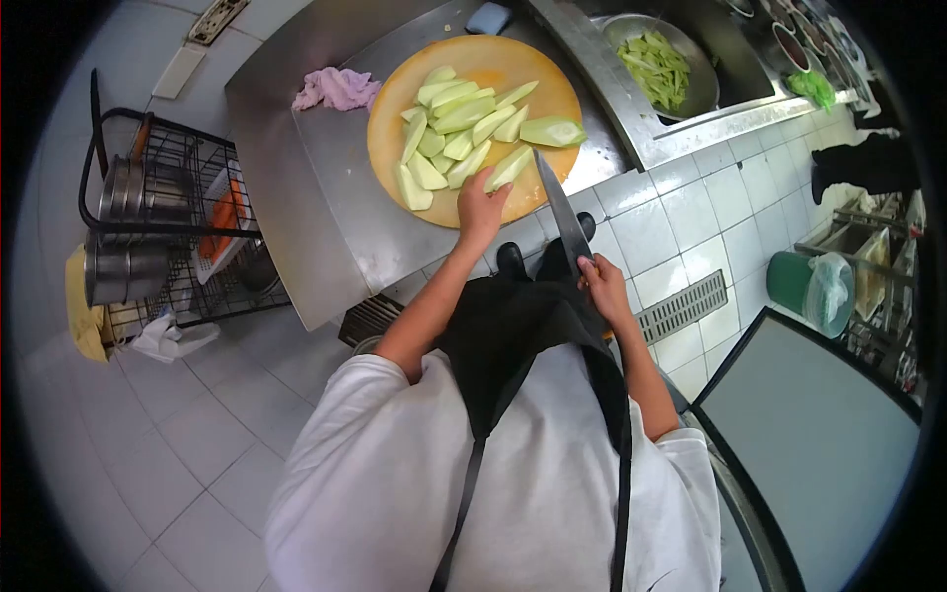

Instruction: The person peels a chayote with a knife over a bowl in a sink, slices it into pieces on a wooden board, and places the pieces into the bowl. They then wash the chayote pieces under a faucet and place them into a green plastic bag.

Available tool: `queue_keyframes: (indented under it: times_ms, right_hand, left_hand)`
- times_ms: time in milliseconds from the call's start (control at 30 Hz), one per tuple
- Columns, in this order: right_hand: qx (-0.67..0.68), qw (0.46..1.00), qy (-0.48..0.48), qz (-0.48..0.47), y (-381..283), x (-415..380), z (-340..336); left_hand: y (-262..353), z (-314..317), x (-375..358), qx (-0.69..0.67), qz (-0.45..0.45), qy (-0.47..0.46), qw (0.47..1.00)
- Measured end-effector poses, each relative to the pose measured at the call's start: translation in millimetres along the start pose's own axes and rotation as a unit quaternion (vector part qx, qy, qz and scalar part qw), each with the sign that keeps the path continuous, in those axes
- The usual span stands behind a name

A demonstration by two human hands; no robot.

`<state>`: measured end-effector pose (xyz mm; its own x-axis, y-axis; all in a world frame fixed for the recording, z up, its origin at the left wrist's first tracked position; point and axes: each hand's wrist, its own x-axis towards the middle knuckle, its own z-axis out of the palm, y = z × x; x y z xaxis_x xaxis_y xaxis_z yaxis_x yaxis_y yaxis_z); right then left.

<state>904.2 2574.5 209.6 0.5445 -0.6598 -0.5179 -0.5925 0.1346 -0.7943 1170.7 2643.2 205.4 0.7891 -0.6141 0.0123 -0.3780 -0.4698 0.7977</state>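
Observation:
A round wooden cutting board point(395, 94) holds many cut chunks of a peeled, pale green vegetable point(464, 113). My left hand point(480, 209) is at the board's near edge, its fingers closed on one vegetable piece point(511, 168). Gripped by its handle in my right hand point(604, 286) is a large kitchen knife point(560, 205). Its blade points away from me, with the tip over the board's right edge, close beside that piece. A larger peeled length point(552, 132) lies at the right side of the board.
The board stands on a steel counter point(330, 178) with a pink cloth point(337, 89) and a blue sponge point(488, 18). In the sink at right sits a metal bowl point(705, 69) of green slices. A wire rack point(178, 232) with pots is at left; another person's legs point(863, 168) show far right.

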Motion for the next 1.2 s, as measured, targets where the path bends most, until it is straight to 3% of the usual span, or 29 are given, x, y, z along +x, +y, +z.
queue_keyframes:
  times_ms: [100,300,433,633,900,1000,1200]
  right_hand:
    - [-0.012,1.000,-0.007,0.014,-4.4,16.2,-1.5]
    - [-0.047,0.999,-0.001,-0.025,5.8,45.5,0.3]
    - [-0.030,1.000,-0.001,0.006,-6.1,46.6,5.6]
    - [-0.035,0.997,0.007,-0.064,40.1,63.0,27.5]
    - [-0.076,0.995,-0.006,-0.066,10.0,37.4,31.9]
    - [-0.086,0.994,-0.008,-0.064,7.7,33.6,33.0]
    - [-0.129,0.988,-0.004,-0.080,5.7,25.6,33.4]
  left_hand:
    - [-26.9,1.1,7.7,0.049,0.108,0.010,0.993]
    - [-33.6,-15.8,13.2,-0.008,0.111,-0.068,0.991]
    - [-35.7,-17.3,18.6,-0.042,0.066,-0.078,0.994]
    - [-48.7,-8.8,25.0,-0.087,0.016,-0.079,0.993]
    - [-38.9,-7.3,18.4,-0.115,-0.065,-0.065,0.989]
    - [-34.2,-10.7,16.0,-0.065,-0.038,-0.058,0.995]
    - [-22.8,-19.4,14.7,0.125,0.160,0.055,0.978]
